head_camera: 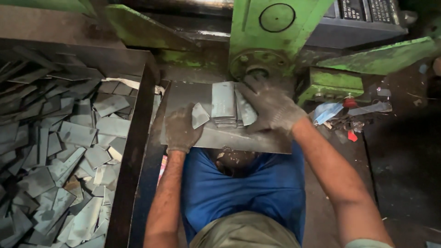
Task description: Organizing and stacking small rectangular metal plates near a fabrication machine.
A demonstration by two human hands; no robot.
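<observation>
Grey metal stack (223, 104) lengthwise away, right hand (271, 108) clasping; left hand (181, 131) gripping offcut (199, 115).

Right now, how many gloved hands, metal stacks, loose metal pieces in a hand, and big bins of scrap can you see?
Gloved hands: 2, the left hand and the right hand
Stack of metal plates: 1
Loose metal piece at the left hand: 1
Bin of scrap metal: 1
Total: 5
</observation>
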